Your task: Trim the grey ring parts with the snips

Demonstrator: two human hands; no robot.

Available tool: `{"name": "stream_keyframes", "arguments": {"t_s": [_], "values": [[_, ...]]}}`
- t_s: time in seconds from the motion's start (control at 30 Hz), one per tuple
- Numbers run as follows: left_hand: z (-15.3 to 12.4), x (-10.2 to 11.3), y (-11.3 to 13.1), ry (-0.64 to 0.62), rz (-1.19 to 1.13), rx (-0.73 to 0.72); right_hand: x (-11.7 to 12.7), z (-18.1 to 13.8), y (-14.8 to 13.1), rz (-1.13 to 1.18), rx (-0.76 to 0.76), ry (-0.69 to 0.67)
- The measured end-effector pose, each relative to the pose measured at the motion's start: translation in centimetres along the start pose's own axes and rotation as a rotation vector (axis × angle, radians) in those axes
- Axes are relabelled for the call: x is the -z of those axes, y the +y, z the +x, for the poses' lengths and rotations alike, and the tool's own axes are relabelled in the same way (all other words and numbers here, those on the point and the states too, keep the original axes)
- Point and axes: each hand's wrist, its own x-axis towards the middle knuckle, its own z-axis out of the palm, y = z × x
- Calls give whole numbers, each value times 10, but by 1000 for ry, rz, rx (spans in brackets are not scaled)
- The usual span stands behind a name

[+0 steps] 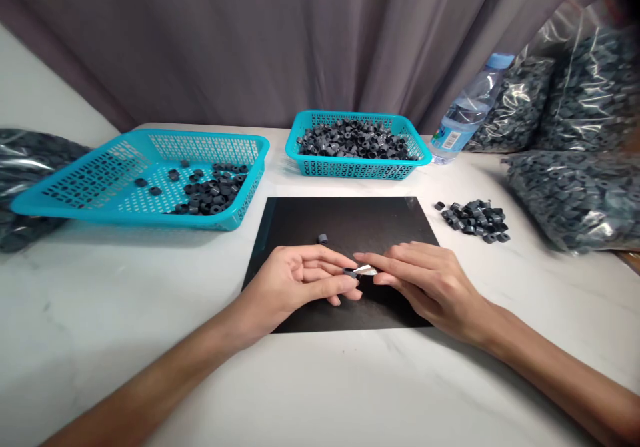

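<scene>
Both hands rest on a black mat [345,223] in the middle of the white table. My left hand [300,279] pinches a small grey ring [350,272] between thumb and fingers. My right hand [425,277] holds a small shiny metal blade or tool [366,270] whose tip touches that ring. One loose grey ring [323,238] lies on the mat just beyond my left fingers.
A teal basket [125,197] at the left holds several grey rings. A second teal basket [357,163] at the back is full of them. A small heap of rings [475,219] lies right of the mat. A water bottle [467,113] and clear bags of rings [575,193] stand at right; another bag [25,167] lies far left.
</scene>
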Motion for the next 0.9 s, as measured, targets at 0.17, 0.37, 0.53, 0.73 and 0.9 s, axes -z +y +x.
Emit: {"name": "stream_keyframes", "arguments": {"t_s": [0.17,0.37,0.53,0.73,0.9], "values": [[0,0,-1,-3,-29,-4,0,1,-1,14,-8,9],[1,0,-1,-9,-26,-18,1,-3,3,54,-38,24],[1,1,-1,-3,-10,-24,0,-4,4,2,-2,-8],[-1,0,-1,2,15,-4,0,-2,2,-23,-6,-7],[0,-1,1,3,7,2,0,-2,1,-34,-1,-8]]}}
